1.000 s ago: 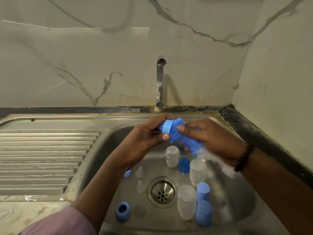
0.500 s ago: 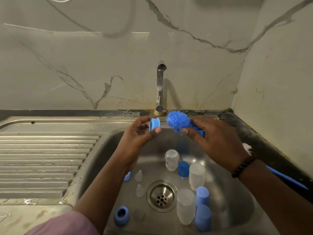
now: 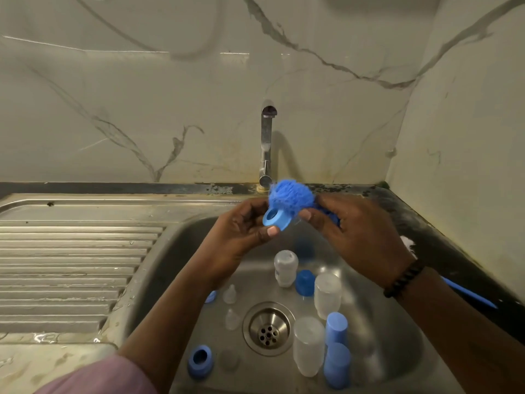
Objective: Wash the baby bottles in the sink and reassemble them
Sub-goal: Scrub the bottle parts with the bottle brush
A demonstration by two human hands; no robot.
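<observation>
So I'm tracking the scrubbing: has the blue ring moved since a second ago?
Yes. The blue ring now faces the camera, left of the tap line.

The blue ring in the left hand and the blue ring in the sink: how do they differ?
The ring in the left hand is held up above the basin, pinched by the left hand; the ring in the sink lies on the sink floor, untouched. The held ring touches the blue brush head; the lower one touches no tool. Both are blue with a round centre hole.
</observation>
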